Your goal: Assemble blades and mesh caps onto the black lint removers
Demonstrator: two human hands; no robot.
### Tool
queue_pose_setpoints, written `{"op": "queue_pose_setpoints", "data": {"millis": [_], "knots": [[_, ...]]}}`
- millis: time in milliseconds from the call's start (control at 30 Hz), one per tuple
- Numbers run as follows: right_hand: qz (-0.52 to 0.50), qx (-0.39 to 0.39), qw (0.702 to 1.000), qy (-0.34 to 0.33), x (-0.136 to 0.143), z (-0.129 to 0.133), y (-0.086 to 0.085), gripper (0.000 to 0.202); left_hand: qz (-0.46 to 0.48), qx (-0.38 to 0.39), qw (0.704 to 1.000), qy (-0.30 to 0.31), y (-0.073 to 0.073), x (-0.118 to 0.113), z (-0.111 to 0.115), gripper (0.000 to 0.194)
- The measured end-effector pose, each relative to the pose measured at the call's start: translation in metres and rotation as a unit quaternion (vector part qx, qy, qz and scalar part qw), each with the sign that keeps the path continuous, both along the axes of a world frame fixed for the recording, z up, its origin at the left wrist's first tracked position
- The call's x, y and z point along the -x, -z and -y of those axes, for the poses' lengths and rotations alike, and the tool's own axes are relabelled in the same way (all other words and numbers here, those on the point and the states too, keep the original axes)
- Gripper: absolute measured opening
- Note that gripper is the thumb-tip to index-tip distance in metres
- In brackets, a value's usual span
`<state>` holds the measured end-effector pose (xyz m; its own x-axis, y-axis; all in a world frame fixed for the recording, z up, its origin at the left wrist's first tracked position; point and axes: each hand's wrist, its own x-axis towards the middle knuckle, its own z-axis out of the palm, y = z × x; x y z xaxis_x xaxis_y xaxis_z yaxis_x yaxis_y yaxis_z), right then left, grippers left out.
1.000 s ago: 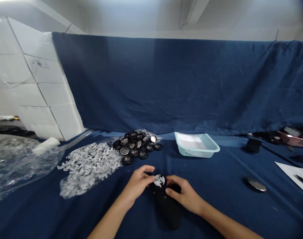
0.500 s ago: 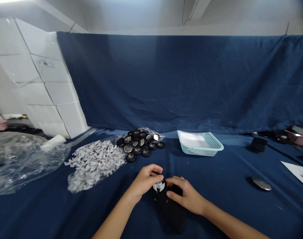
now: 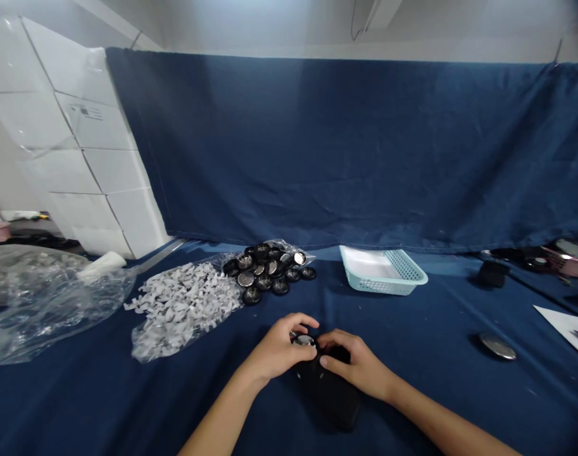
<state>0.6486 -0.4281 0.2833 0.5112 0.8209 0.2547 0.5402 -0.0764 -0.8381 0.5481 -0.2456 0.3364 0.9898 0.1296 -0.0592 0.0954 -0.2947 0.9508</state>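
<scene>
In the lower middle, a round black cap (image 3: 298, 363) with a shiny inside holds a white plastic clip (image 3: 306, 340). It sits at the top end of a dark block (image 3: 331, 399), whose outline blends into the shadow. My left hand (image 3: 282, 351) curls round the cap from the left, thumb pressed over the clip's near side, index finger raised above it. From the right, my right hand (image 3: 358, 366) grips the cap's edge between thumb and fingers. The thumb and fingers partly hide the clip.
White clips (image 3: 187, 307) are heaped on a clear bag to the left. Behind them lie several black round caps (image 3: 263, 282). A light blue basket (image 3: 381, 286) stands beyond my hands. To the right are a shiny oval object (image 3: 496, 346) and white paper (image 3: 566, 326). White boxes (image 3: 115, 168) stack at left.
My left thumb has moved down and right across the white clip, covering more of it. The left index finger has lifted and stretched right. My right hand keeps its hold at the cap's edge.
</scene>
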Motion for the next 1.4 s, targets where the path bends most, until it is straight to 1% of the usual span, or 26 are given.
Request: {"op": "queue_pose_setpoints", "data": {"millis": [133,267,367,500,633,767,867,967,1067,1167,1300,1400], "knots": [[-0.007,-0.003,1.000,-0.003,0.001,-0.001,0.000,0.016,-0.038,0.029,0.999,-0.015,-0.002,0.002,-0.011,0.050],[-0.004,0.000,1.000,-0.004,0.000,-0.001,0.000,0.015,-0.032,0.049,0.998,-0.027,0.002,0.000,-0.017,0.044],[-0.007,-0.001,1.000,-0.009,-0.001,0.000,0.000,0.016,-0.029,0.065,0.997,-0.025,0.004,-0.003,-0.013,0.039],[-0.001,-0.005,1.000,-0.013,0.000,0.000,0.000,0.019,-0.035,0.084,0.996,-0.013,0.004,-0.003,-0.007,0.041],[0.005,0.002,1.000,-0.011,0.000,0.000,0.000,0.017,-0.049,0.129,0.990,-0.013,0.005,-0.004,-0.011,0.043],[0.006,-0.003,1.000,-0.016,-0.001,0.000,0.001,0.018,-0.056,0.133,0.989,-0.041,0.010,-0.009,-0.013,0.037],[0.008,0.001,1.000,-0.017,-0.002,-0.001,0.000,0.021,-0.034,0.141,0.987,-0.065,0.014,-0.014,-0.008,0.029],[0.013,0.006,1.000,-0.014,-0.001,0.000,-0.001,0.021,-0.012,0.143,0.987,-0.078,0.017,-0.015,0.001,0.027],[0.019,0.018,1.000,-0.010,0.000,0.000,-0.001,0.019,-0.014,0.144,0.987,-0.074,0.018,-0.014,0.006,0.029],[0.014,0.017,1.000,-0.011,0.000,0.000,-0.001,0.020,-0.019,0.148,0.987,-0.061,0.016,-0.012,0.006,0.033],[0.001,0.014,1.000,-0.014,-0.001,0.000,-0.001,0.021,-0.018,0.150,0.988,-0.025,0.010,-0.006,0.000,0.043],[-0.001,0.018,1.000,-0.009,-0.001,0.001,-0.001,0.020,-0.022,0.132,0.991,-0.006,0.004,-0.001,-0.008,0.049]]}}
